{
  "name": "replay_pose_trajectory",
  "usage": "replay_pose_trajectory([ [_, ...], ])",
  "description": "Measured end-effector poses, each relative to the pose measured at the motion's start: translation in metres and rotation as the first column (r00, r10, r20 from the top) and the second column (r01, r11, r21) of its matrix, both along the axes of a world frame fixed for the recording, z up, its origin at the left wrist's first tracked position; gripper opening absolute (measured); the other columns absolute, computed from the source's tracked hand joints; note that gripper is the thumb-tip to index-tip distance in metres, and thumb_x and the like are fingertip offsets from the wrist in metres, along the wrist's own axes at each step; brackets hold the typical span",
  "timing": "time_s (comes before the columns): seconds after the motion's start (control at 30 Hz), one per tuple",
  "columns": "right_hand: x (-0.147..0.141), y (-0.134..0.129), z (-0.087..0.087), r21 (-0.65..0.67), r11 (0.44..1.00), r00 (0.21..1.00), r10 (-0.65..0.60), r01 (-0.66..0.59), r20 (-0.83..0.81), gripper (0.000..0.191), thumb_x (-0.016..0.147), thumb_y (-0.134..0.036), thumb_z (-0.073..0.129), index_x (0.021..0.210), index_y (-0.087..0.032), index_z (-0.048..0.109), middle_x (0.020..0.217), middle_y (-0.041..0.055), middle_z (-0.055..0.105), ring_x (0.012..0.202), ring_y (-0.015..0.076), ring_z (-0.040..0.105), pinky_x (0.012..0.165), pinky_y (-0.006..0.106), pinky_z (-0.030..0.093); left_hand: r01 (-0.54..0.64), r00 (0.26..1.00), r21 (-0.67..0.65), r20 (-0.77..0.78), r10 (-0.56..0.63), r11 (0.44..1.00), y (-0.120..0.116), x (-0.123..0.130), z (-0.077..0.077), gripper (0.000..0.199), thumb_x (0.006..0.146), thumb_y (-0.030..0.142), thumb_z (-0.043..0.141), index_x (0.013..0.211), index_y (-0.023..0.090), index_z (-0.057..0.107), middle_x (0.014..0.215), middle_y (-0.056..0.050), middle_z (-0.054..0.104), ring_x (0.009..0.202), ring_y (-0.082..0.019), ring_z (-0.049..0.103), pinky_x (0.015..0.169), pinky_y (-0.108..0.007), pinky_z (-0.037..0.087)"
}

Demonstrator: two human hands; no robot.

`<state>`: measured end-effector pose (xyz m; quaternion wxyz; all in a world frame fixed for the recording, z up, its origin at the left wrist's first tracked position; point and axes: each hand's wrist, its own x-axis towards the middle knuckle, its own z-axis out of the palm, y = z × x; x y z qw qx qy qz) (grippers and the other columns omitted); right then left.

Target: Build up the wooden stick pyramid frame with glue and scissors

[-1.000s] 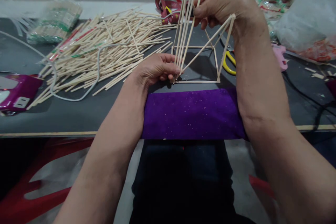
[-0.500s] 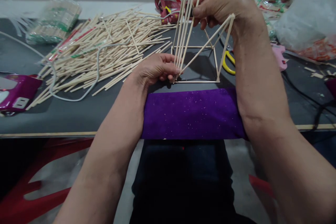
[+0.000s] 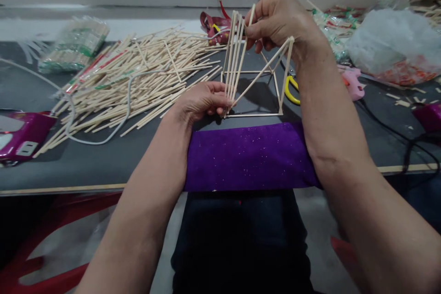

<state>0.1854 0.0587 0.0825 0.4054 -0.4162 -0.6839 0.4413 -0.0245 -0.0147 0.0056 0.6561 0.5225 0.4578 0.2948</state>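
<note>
A frame of thin wooden sticks stands on the grey table, with several sticks leaning up side by side along its left side. The fingers of my left hand are closed at the frame's near left corner, pinching the lower end of a wooden stick. Higher up, my right hand pinches that same stick between thumb and fingers near its top, so it slants beside the upright ones. A diagonal stick runs from the left corner to the frame's upper right corner, close to my right wrist.
A heap of loose sticks lies left, crossed by a white cable. Behind it is a plastic-wrapped stick bundle. Yellow-handled scissors, a pink tool and a plastic bag are right. A purple cloth covers the front edge.
The view has tilted up a little, so everything sits lower in the picture. Both hands keep their pinch on the stick, with little visible change relative to the frame.
</note>
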Motion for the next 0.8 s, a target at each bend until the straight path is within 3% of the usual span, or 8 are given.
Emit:
replay_pose_trajectory([
  [0.17,0.0,-0.001,0.001,-0.016,0.998,0.997,-0.062,0.061,-0.045,0.024,0.09,-0.003,0.051,0.074,-0.009,0.067,0.052,0.0001,0.066,0.034,0.0068,0.053,0.03,0.015,0.029,0.012,1.0,-0.003,-0.007,-0.012,1.0,0.001,-0.002,-0.002,0.03,0.067,0.011,0.081,0.095,0.012,0.07,0.065,-0.003,0.067,0.042,-0.005,0.052,0.036,-0.017,0.026],
  [0.33,0.001,0.0,-0.001,-0.01,0.998,0.994,-0.067,0.067,-0.088,0.016,0.085,-0.004,0.062,0.072,-0.007,0.07,0.055,0.0004,0.065,0.039,0.0056,0.052,0.033,0.015,0.031,0.015,1.0,-0.009,0.004,-0.015,1.0,0.001,-0.003,-0.002,0.029,0.067,0.01,0.08,0.093,0.012,0.069,0.066,-0.003,0.068,0.041,-0.005,0.052,0.035,-0.016,0.026],
  [0.5,0.002,0.003,-0.003,-0.052,0.998,0.992,-0.046,0.04,-0.12,0.014,0.082,-0.001,0.062,0.073,-0.007,0.071,0.061,0.0025,0.067,0.042,0.005,0.051,0.035,0.015,0.031,0.028,0.999,-0.022,0.035,-0.027,0.999,0.001,-0.003,-0.003,0.028,0.067,0.008,0.08,0.093,0.012,0.069,0.065,-0.002,0.067,0.04,-0.005,0.053,0.036,-0.016,0.028],
  [0.8,0.002,0.01,-0.008,-0.021,0.997,0.99,-0.071,0.069,-0.126,0.012,0.076,-0.002,0.066,0.068,-0.01,0.071,0.048,-0.0025,0.056,0.039,0.0044,0.045,0.034,0.014,0.028,-0.017,1.0,-0.027,-0.007,0.017,0.999,-0.003,0.001,0.003,0.031,0.068,0.008,0.08,0.097,0.011,0.07,0.066,-0.003,0.068,0.04,-0.005,0.053,0.035,-0.016,0.025],
])
